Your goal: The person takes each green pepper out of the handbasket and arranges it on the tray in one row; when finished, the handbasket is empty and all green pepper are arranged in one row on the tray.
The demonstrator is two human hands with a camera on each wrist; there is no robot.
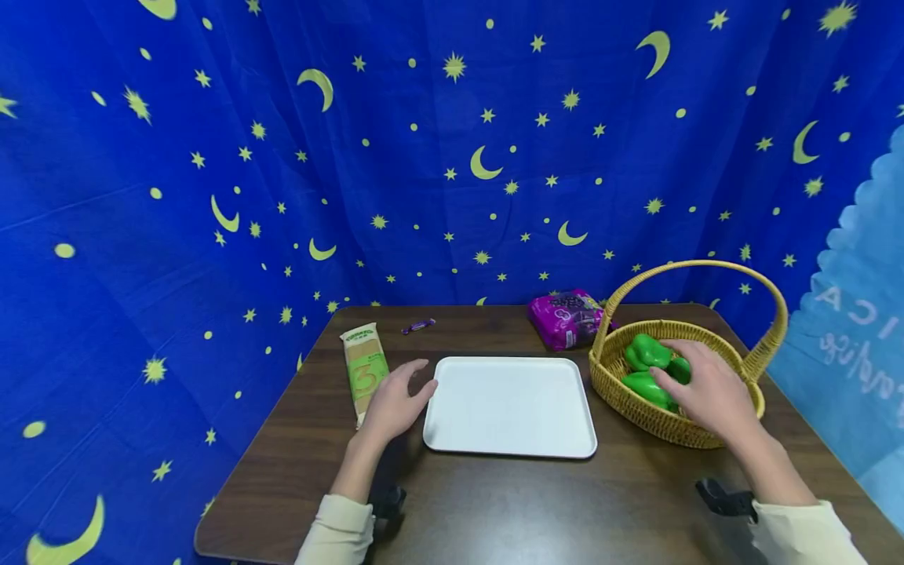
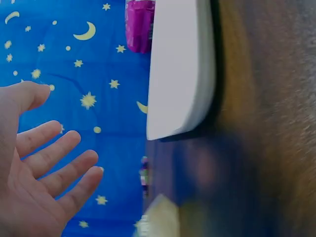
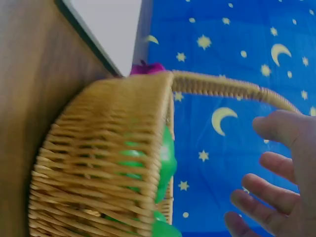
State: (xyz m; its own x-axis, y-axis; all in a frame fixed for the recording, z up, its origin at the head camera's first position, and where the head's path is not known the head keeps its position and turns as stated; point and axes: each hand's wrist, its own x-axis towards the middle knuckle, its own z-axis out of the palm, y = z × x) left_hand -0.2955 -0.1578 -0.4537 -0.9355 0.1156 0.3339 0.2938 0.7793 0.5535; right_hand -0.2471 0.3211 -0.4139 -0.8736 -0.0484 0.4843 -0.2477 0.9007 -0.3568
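Just under the right grip (image 1: 706, 388), wide and loose, has green peppers (image 1: 646, 353) in a woven basket (image 1: 650, 420). Beside the left grip (image 1: 395, 404), wide too, has a white tray (image 1: 510, 406) to its right and a green packet (image 1: 364, 365) to its left.

Your left sleeve (image 1: 337, 526) is of a pale cream colour, and its cloth makes soft folds near the edge. Your right sleeve (image 1: 805, 535) has this same colour. By the left one you wear a black device (image 1: 388, 502); by the right, a second black device (image 1: 726, 500), rather elongated, perhaps with a strap, too dark to tell.
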